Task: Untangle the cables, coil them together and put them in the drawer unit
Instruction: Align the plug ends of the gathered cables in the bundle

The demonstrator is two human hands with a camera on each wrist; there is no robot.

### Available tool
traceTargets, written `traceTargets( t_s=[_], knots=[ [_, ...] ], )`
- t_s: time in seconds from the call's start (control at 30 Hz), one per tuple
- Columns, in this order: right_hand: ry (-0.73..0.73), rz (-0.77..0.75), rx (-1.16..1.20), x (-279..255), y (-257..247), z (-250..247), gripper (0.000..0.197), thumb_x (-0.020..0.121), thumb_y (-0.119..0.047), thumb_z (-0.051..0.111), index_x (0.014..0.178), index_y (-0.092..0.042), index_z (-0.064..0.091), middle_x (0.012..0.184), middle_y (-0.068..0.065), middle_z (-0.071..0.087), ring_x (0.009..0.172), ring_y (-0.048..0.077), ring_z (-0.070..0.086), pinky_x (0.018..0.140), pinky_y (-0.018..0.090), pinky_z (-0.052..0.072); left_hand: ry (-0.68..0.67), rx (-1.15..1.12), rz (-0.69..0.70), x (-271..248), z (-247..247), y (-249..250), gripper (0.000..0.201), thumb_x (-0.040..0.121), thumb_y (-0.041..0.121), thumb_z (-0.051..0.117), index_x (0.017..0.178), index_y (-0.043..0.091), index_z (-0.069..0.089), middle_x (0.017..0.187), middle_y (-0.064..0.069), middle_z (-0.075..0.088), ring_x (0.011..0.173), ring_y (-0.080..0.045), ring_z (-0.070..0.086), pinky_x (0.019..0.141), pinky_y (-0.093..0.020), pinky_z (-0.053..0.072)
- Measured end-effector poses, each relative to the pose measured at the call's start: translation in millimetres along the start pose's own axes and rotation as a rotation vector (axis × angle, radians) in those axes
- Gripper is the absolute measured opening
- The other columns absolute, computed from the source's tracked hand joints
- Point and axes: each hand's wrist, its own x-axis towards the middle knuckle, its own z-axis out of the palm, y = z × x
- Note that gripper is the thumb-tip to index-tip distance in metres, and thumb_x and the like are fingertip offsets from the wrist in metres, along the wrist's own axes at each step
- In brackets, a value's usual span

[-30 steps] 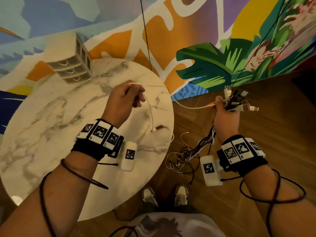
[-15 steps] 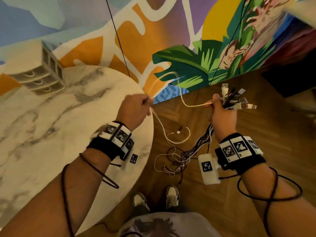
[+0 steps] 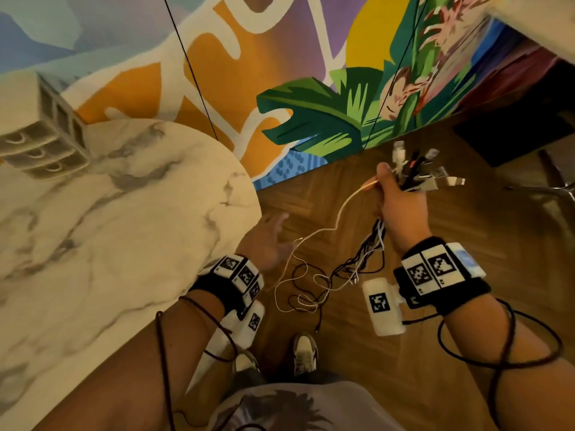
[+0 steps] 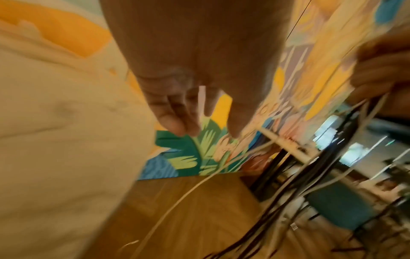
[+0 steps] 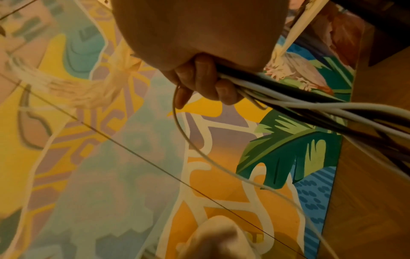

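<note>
My right hand (image 3: 393, 194) is raised over the wooden floor and grips a bundle of black and white cables (image 5: 277, 99). Their plugs (image 3: 426, 174) fan out above the fist. In the right wrist view the fingers (image 5: 206, 84) are curled round the strands. The rest of the bundle hangs down into a loose tangle (image 3: 314, 290) near the floor. A thin white cable (image 3: 339, 213) runs slack from this fist past my left hand (image 3: 275, 236). That hand is low beside the table edge, fingers (image 4: 173, 121) straight and holding nothing. The three-drawer unit (image 3: 46, 141) stands at the far left of the marble table (image 3: 109, 228).
A painted mural wall (image 3: 311, 113) runs behind the table, and two thin black cords (image 3: 193, 73) hang in front of it. My shoes (image 3: 305, 353) stand below the tangle. A dark block (image 3: 513, 135) sits on the floor at the far right.
My left hand has let go of the white cable and dropped from above the table to beside its edge. The cable's raised loop has fallen slack. The right hand keeps its grip.
</note>
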Motion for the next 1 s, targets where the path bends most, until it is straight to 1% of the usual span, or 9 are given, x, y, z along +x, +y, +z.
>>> traceTargets(
  t_s=[0.1,0.17,0.27,0.37,0.47,0.67,0.83,0.9,1.0],
  knots=[
    [-0.124,-0.040,-0.057,-8.4,1.2,8.8,0.018,0.092,-0.037,0.056,0.084,-0.024,0.063,0.065,-0.011,0.054,0.057,0.004,0.048,0.055,0.022,0.036,-0.118,-0.498,0.170,2.1,-8.9,59.1,0.050,0.085,0.028,0.066,0.130,0.033,0.044,0.125,0.001,0.051,0.093,-0.014,0.057,0.080,-0.032,0.050],
    [-0.159,-0.068,-0.080,-11.1,0.3,11.2,0.021,0.093,-0.037,0.055,0.075,-0.027,0.058,0.060,-0.010,0.053,0.054,0.004,0.047,0.054,0.022,0.035,-0.252,-0.673,0.153,3.4,-11.0,79.9,0.020,0.092,0.021,0.056,0.110,0.030,0.056,0.104,-0.006,0.063,0.076,-0.019,0.061,0.066,-0.027,0.051],
    [-0.133,-0.081,-0.089,-7.6,-2.9,5.6,0.027,0.094,-0.039,0.054,0.071,-0.025,0.058,0.059,-0.007,0.055,0.049,0.007,0.044,0.048,0.024,0.035,-0.241,-0.527,0.166,2.9,-17.0,76.4,0.022,0.097,0.024,0.047,0.093,0.010,0.064,0.072,-0.001,0.060,0.064,-0.015,0.056,0.058,-0.024,0.046],
    [-0.077,-0.086,-0.039,-0.7,-4.6,-4.9,0.039,0.096,-0.036,0.051,0.060,-0.020,0.054,0.054,-0.005,0.054,0.042,0.006,0.042,0.046,0.023,0.036,-0.129,-0.269,0.158,3.0,-17.4,46.8,0.033,0.098,0.035,0.043,0.083,0.014,0.063,0.068,0.004,0.058,0.059,-0.008,0.051,0.060,-0.030,0.046],
    [-0.022,-0.062,0.006,4.5,-6.7,-10.0,0.038,0.095,-0.037,0.052,0.061,-0.020,0.048,0.049,-0.007,0.046,0.039,0.003,0.041,0.043,0.020,0.036,-0.210,-0.174,0.069,-3.0,-7.4,16.6,0.033,0.099,0.034,0.041,0.078,0.018,0.060,0.061,0.007,0.053,0.058,-0.008,0.050,0.062,-0.029,0.042],
    [-0.016,-0.056,0.059,14.9,-8.3,-9.8,0.033,0.088,-0.046,0.058,0.065,-0.025,0.045,0.052,-0.009,0.044,0.045,0.007,0.042,0.046,0.023,0.036,-0.298,-0.103,-0.111,-5.7,15.2,-19.2,0.033,0.098,0.036,0.041,0.089,0.013,0.063,0.076,-0.003,0.066,0.072,-0.019,0.063,0.074,-0.034,0.052],
    [-0.077,-0.041,0.201,12.5,-21.3,-7.3,0.034,0.093,-0.035,0.056,0.066,-0.020,0.041,0.049,-0.006,0.038,0.038,0.008,0.036,0.040,0.022,0.030,-0.389,0.262,-0.196,0.1,21.2,-29.0,0.044,0.095,0.033,0.047,0.136,0.018,0.042,0.137,-0.007,0.046,0.118,-0.024,0.051,0.099,-0.038,0.043],
    [-0.160,-0.048,0.222,6.7,-28.2,-4.8,0.038,0.096,-0.031,0.053,0.063,-0.018,0.037,0.048,-0.003,0.033,0.036,0.010,0.029,0.039,0.023,0.024,-0.340,0.227,-0.152,3.5,17.8,-15.5,0.057,0.093,0.035,0.050,0.144,0.022,0.029,0.148,-0.005,0.030,0.127,-0.025,0.044,0.103,-0.040,0.040],
    [-0.253,-0.112,0.139,-4.4,-33.3,2.5,0.043,0.097,-0.029,0.050,0.057,-0.019,0.038,0.047,-0.002,0.034,0.040,0.014,0.031,0.045,0.029,0.027,-0.099,-0.081,0.162,6.1,0.3,37.4,0.058,0.089,0.040,0.058,0.140,0.024,0.036,0.139,-0.002,0.038,0.110,-0.014,0.049,0.088,-0.031,0.046]
  ],
)
